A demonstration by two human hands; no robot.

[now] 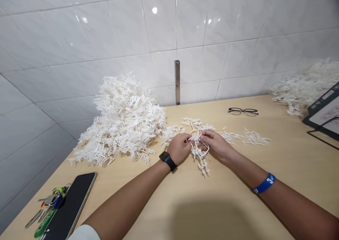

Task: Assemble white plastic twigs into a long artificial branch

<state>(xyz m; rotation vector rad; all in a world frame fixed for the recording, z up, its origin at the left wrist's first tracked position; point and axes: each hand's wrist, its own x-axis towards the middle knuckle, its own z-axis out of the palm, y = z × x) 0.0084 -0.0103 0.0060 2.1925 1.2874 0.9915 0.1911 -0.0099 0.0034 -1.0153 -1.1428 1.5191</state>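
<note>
Near the middle of the table, my left hand [180,147] and my right hand [213,144] are close together, fingers pinched on a white branched plastic sprig [201,159]. Its lower twigs hang down between the hands over the tabletop. More white sprigs [194,122] lie just beyond my fingers. Some loose pieces [253,137] are spread to the right of my right hand. Left of my hands rises a large heap of the same white sprigs [124,123]. The exact grip of the fingertips is partly hidden.
A phone [71,201] and a bunch of keys [50,201] lie at the front left of the wooden table [148,211]. Eyeglasses [243,111] rest toward the back. Another white heap [307,86] and a dark-framed board [325,109] are at right. A tiled wall [127,28] stands behind.
</note>
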